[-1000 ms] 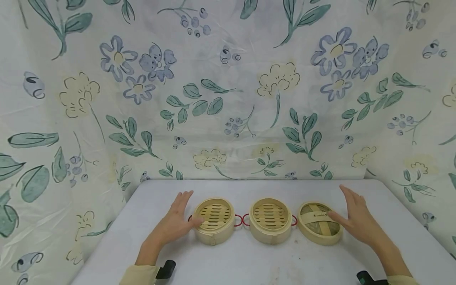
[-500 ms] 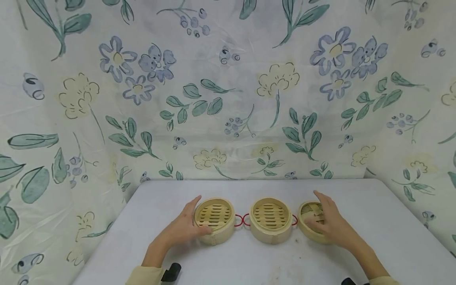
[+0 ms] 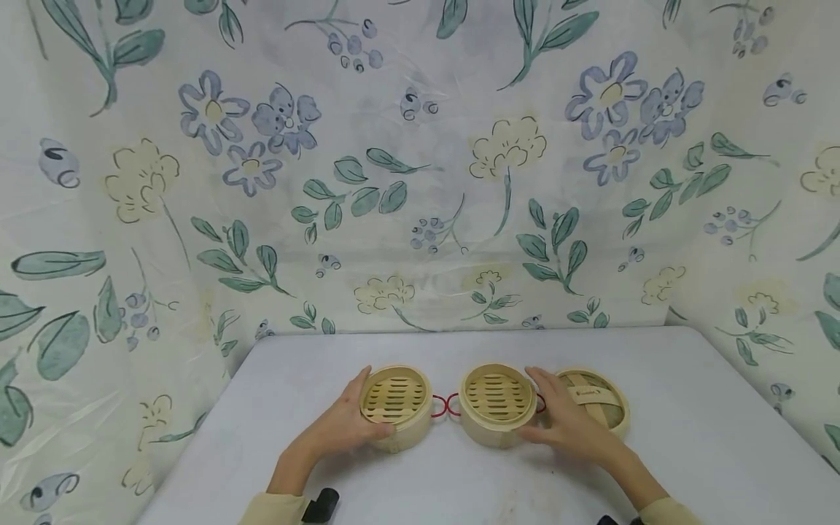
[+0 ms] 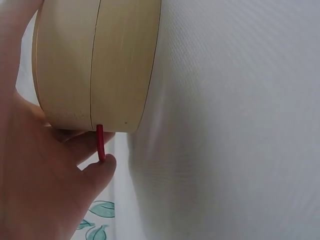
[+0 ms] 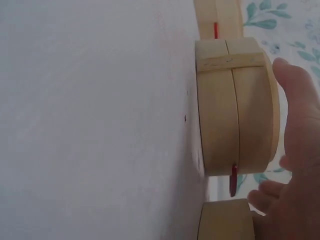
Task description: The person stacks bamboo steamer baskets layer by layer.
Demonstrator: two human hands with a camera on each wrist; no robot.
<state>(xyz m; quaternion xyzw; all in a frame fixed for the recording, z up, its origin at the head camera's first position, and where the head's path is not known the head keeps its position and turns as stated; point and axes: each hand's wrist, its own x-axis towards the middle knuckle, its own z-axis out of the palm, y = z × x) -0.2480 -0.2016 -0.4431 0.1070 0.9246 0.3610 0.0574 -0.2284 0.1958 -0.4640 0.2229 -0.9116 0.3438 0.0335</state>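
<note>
- Left hand (image 3: 341,426): on the white worktop (image 3: 689,437), cupped round the left side of the left steamer basket; thumb at the near wall, fingers (image 3: 359,383) curled along the far wall. In the left wrist view the palm (image 4: 35,190) lies against the basket wall, with a finger beside the red handle loop (image 4: 100,141).
- Left steamer basket (image 3: 396,405): round bamboo, uncovered, slatted floor visible, standing upright on the worktop, held by the left hand.
- Red handle loops (image 3: 445,405): one from each basket, meeting in the gap between the two.
- Middle steamer basket (image 3: 496,403): same make, uncovered, upright, just beside the left one; held on its right side by the right hand.
- Right hand (image 3: 567,430): fingers curled round the right wall of the middle basket, thumb at the near side. In the right wrist view the thumb (image 5: 295,100) lies over the rim.
- Bamboo lid (image 3: 600,402): lying on the worktop just right of the middle basket, partly hidden behind the right hand; crossed strips on the upturned face.
- Backdrop (image 3: 420,182): floral cloth behind and at both sides of the worktop.
</note>
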